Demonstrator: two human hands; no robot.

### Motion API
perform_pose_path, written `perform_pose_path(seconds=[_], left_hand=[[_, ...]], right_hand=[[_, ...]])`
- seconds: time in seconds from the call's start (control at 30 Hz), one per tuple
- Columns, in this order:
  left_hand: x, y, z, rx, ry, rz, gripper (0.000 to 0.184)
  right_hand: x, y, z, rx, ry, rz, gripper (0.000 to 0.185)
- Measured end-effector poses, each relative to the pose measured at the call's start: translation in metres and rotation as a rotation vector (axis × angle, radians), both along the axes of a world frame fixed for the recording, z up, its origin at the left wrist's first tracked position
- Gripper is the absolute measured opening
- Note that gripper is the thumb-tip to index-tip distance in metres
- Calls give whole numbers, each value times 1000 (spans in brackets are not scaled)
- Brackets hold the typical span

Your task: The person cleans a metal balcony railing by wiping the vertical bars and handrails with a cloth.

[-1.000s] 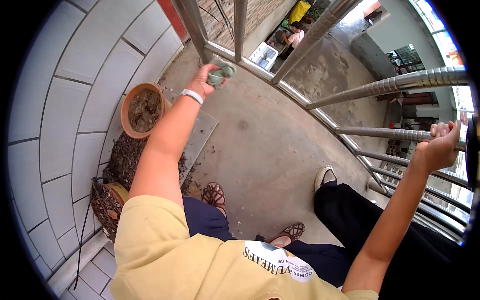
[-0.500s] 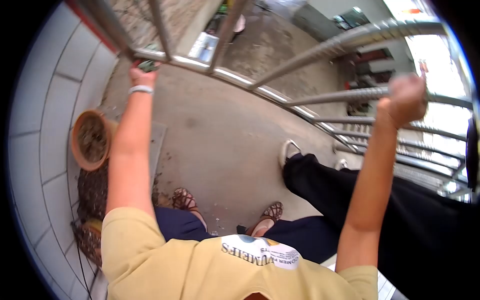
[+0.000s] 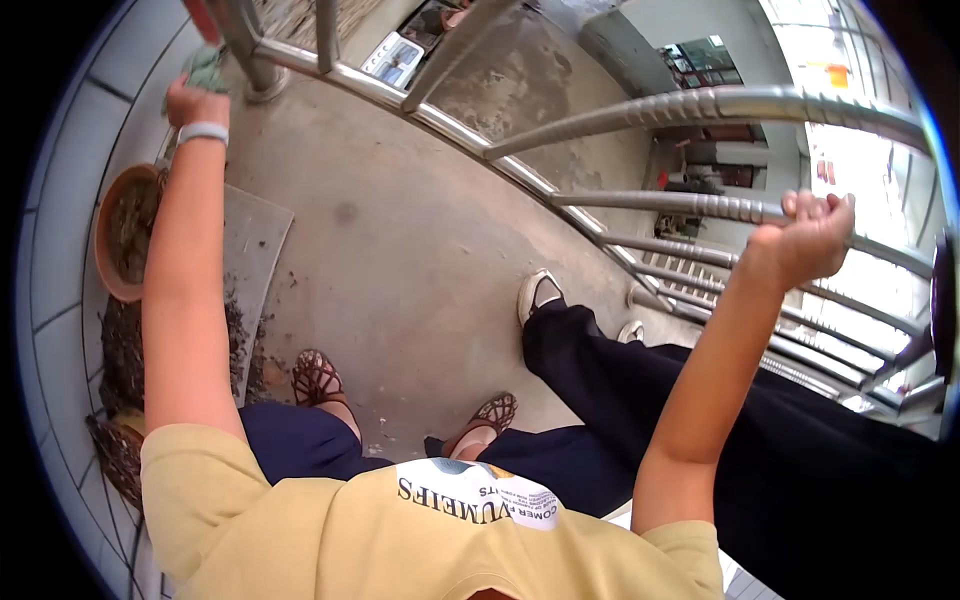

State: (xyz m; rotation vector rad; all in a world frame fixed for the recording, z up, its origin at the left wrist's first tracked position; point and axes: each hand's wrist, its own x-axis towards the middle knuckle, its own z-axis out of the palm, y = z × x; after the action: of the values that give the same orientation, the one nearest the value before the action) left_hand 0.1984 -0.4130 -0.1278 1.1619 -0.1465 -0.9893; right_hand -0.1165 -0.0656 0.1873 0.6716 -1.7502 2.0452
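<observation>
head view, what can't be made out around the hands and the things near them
All in the head view:
Left hand: most fingertips, hidden by the hand itself and the green cloth.
Orange pot: its right side, behind the left forearm.
Railing bar: the stretch covered by the right hand.
Shirt print: its finest lines, too small to read.
Person in black trousers: upper body, cut off by the picture's edge.

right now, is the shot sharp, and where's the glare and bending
Head view: right hand reads fairly sharp, cloth slightly soft; head view: daylight washes out behind the railing at right; head view: tiles and upper bar bow, and the corners go black.
</observation>
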Motion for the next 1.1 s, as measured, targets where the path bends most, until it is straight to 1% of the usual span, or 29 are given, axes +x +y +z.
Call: perform_pose_path(seconds=[0.03, 0.07, 0.1, 0.13, 0.2, 0.23, 0.27, 0.3, 0.37, 0.4, 0.43, 0.47, 0.5, 0.53, 0.57, 0.63, 0.67, 0.7, 0.73, 0.77, 0.8, 0.83, 0.87, 0.9, 0.93, 1.0, 1.03, 1.07, 1.1], left_hand=[[-4, -5, 4, -117, 64, -3, 18], [-4, -18, 3, -220, 176, -95, 19], [-8, -27, 0, -309, 176, -179, 19], [-18, -19, 14, -235, -55, -178, 20], [-18, -25, 11, -237, -276, -308, 26], [-18, -27, 7, -236, -273, -307, 26], [-18, -29, 3, -151, -212, -401, 30], [-17, -31, -2, -67, -150, -495, 33], [-18, -37, -12, -18, -195, -522, 32], [-18, -40, -21, 30, -244, -551, 33], [-11, -58, -49, 45, -390, -579, 37], [2, -70, -81, 45, -383, -575, 37], [14, -79, -111, 57, -423, -723, 39], [18, -83, -125, 67, -461, -871, 41], [10, -68, -114, 63, -453, -869, 41], [-8, -18, -77, 355, -264, -689, 36], [-7, -22, -86, 354, -260, -691, 36], [0, -29, -102, 274, -244, -740, 27], [1, -30, -104, 193, -229, -786, 21], [-2, -22, -97, 155, -199, -776, 23], [-5, -26, -110, 151, -200, -779, 23], [-7, -30, -134, 228, -382, -613, 26], [-12, -22, -120, 301, -562, -441, 30], [-18, -10, -109, 370, -490, -418, 42], [-24, -5, -107, 371, -490, -418, 42], [-24, 6, -100, 391, -371, -419, 43], [-31, 23, -64, 422, -378, -464, 40], [-29, 26, -66, 422, -379, -461, 40], [-31, 30, -70, 411, -224, -528, 36]], right_hand=[[3, -2, 0, 6, -5, 7, 21], [5, -3, 0, 11, -7, 6, 22], [6, -4, 0, 21, -12, -9, 23], [7, -4, -1, 44, -1, -14, 23], [6, -4, -2, 44, 10, -26, 22], [4, -4, -2, 37, 0, -15, 22], [4, -4, -1, 29, -7, -4, 21], [6, -6, -2, 21, -5, -47, 21], [4, -6, -3, 21, -1, -48, 21], [4, -6, -3, 19, 7, -45, 22], [4, -6, -3, 23, 7, -42, 22], [4, -6, -3, 25, 2, -37, 22], [4, -6, -3, 29, -5, -41, 22], [5, -7, -3, 33, -11, -45, 23], [4, -7, -3, 27, -11, -49, 23], [3, -7, -3, 33, 3, -45, 23], [2, -6, -4, 41, 6, -45, 24], [0, -6, -4, 32, 13, -41, 24], [-1, -5, -5, 32, 14, -43, 24], [-1, -3, -4, 38, 16, -27, 24], [-2, -2, -3, 42, 17, -10, 24], [-2, -3, -4, 29, 14, -8, 24], [-1, -3, -4, 26, 11, -8, 24], [1, -4, -4, 34, 20, -23, 24], [1, -5, -4, 43, 32, -39, 23], [4, -5, -4, 38, 20, -35, 23], [3, -5, -4, 33, 18, -39, 23], [3, -5, -4, 32, 17, -37, 23], [3, -5, -4, 28, 15, -46, 23]])
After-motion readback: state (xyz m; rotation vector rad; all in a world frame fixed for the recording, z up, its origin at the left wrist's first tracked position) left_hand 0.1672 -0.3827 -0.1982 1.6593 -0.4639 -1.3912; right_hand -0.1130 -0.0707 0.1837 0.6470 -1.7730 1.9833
